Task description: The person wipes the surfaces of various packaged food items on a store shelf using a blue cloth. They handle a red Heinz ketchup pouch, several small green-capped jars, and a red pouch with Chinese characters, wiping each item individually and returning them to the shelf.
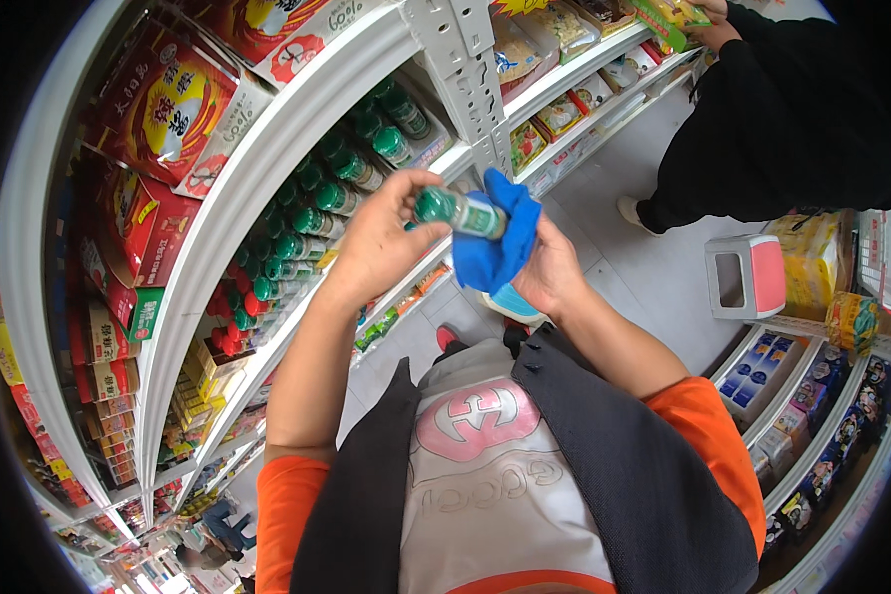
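A small spice jar with a green cap (460, 211) is held between my two hands in front of the shelves. The fingers and thumb of my left hand (386, 237) are closed around its green cap. A blue cloth (494, 256) lies against the jar's labelled lower part, and my right hand (553, 263) grips this cloth, its fingers partly hidden behind it. Rows of similar green-capped jars (308, 223) stand on the shelf just beyond my left hand, some red-capped jars (256, 303) among them.
White shelving (341, 67) with red food boxes (171, 111) curves along the left. A person in black (779, 119) stands at the upper right, holding a green packet. A white and pink stool (746, 276) stands near low shelves (798, 401) on the right. Farther off, people are at the lower left.
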`<state>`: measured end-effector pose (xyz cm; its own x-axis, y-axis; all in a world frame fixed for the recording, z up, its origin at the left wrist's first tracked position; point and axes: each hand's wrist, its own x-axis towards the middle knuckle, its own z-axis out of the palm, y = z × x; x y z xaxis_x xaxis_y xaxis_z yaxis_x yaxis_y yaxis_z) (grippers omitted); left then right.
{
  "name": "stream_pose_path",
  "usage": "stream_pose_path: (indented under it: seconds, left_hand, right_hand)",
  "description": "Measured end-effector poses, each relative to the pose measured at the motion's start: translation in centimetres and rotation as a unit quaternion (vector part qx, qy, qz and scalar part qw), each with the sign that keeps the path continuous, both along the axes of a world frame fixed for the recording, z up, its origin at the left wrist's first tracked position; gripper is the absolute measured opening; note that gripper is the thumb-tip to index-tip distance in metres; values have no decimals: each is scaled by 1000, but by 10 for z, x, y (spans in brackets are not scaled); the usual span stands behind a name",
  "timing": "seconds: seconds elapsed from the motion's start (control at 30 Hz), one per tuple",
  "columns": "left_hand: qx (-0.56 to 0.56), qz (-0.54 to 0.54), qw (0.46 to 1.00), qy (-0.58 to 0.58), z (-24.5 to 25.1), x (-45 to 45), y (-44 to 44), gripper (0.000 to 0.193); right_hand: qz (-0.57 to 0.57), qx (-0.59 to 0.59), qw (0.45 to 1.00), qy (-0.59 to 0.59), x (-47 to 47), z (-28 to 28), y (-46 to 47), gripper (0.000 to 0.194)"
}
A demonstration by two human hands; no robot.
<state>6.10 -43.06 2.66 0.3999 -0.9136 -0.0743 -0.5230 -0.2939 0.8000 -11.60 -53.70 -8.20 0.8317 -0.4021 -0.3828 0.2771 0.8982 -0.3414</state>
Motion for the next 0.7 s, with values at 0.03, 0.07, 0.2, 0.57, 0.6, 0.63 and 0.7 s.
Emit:
stream_pose_path:
  seconds: [0.03,0.07,0.2,0.57,0.6,0.63,0.7]
  left_hand:
    - [10,-11,1000,14,-6,-6,5,47]
    - [4,2,997,81,-13,-11,8,49]
    - [-103,72,952,278,-33,-22,14,58]
    - [-114,43,992,-44,-60,-45,35,49]
    - [-93,67,992,-62,-57,-44,36,48]
    - [-73,87,991,-67,-53,-42,38,47]
    - [-42,104,987,-113,-47,-38,39,45]
  right_hand:
    - [13,-19,999,-46,4,3,2,54]
    - [19,-45,997,-67,9,5,5,51]
    - [83,19,996,40,24,12,19,47]
    - [69,-166,967,183,33,8,41,38]
    - [35,-161,967,193,35,10,37,41]
    - [9,-130,972,196,36,13,32,44]
    - [-40,-90,980,175,35,22,20,56]
